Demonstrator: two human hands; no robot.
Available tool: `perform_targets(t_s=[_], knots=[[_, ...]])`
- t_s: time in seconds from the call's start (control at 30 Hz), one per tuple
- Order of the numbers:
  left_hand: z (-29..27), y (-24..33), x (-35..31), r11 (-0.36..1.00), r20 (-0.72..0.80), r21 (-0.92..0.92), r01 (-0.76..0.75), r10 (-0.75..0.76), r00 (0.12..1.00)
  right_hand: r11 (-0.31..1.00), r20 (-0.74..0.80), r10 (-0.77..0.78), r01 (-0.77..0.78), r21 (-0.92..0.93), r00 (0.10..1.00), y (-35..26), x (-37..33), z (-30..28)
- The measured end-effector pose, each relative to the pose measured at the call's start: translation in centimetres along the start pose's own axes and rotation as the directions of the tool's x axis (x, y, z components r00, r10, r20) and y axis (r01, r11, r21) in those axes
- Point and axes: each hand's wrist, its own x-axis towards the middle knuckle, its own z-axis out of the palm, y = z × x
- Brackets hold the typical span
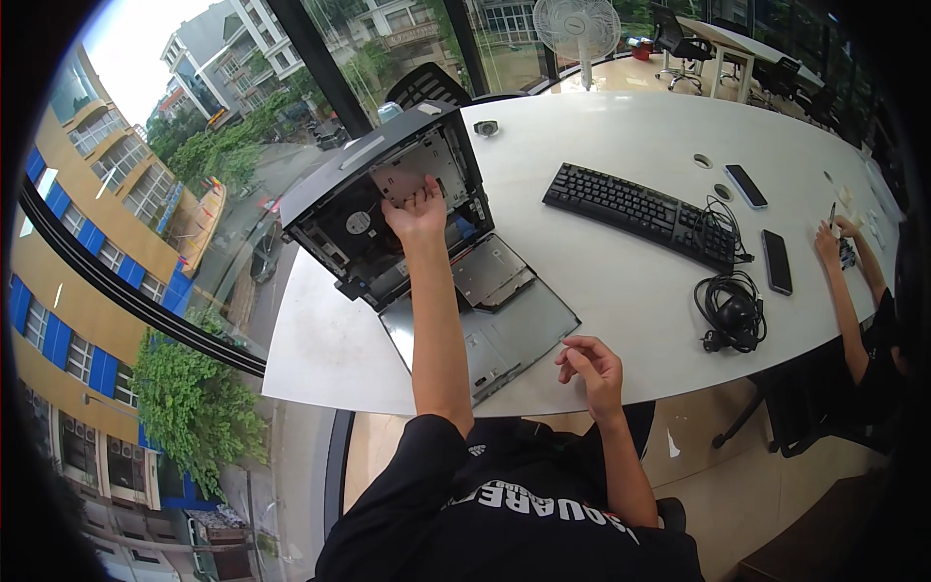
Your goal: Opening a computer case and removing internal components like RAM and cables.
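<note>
An open black desktop computer case (373, 145) stands tilted at the left of the white table, its inside facing me. My left hand (417, 215) reaches into it, thumb and fingers bent around the lower edge of a pale metal plate (400, 178). A dark drive with a round white label (358, 223) lies beside that hand. Below the case, the silver metal side cover (529, 325) rests flat on the table. My right hand (593, 373) hovers near the cover's right corner, fingers loosely curled and apart, with nothing visible in them.
A black keyboard (645, 213) lies to the right, with a coiled cable (718, 228) over its end. Nearer are a bundled black cable (732, 312) and two phones (777, 262). Another person's hands (836, 238) work at the far right. Glass windows border the left.
</note>
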Motion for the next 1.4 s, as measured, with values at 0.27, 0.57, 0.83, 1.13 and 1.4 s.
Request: perform_targets(t_s=[0.27,0.57,0.83,1.13,1.4], knots=[[0.1,-0.2,-1.3,0.995,-0.045,-0.045,0.090,-0.092,0.995,1.000,-0.022,0.004,-0.005,-0.018,1.000,-0.3,0.2,0.1],[0.1,-1.0,-1.6,1.000,0.049,0.019,-0.008,0.007,0.999,1.000,-0.041,0.015,-0.015,-0.008,0.999,-0.4,0.2,0.1],[-0.8,-1.5,-2.3,0.997,0.047,0.070,-0.024,0.020,0.999,1.000,-0.029,-0.008,0.008,0.010,1.000,-0.1,0.0,0.0],[-3.9,0.1,-5.5,0.032,0.564,0.823,-0.567,0.074,0.822,0.999,0.001,0.000,0.000,0.044,1.000,-0.3,0.0,-0.2],[-4.0,0.3,-5.8,-0.784,0.812,-0.066,-0.618,-0.403,0.423,0.999,0.014,0.008,-0.008,0.054,1.000,-0.3,0.0,-0.4]])
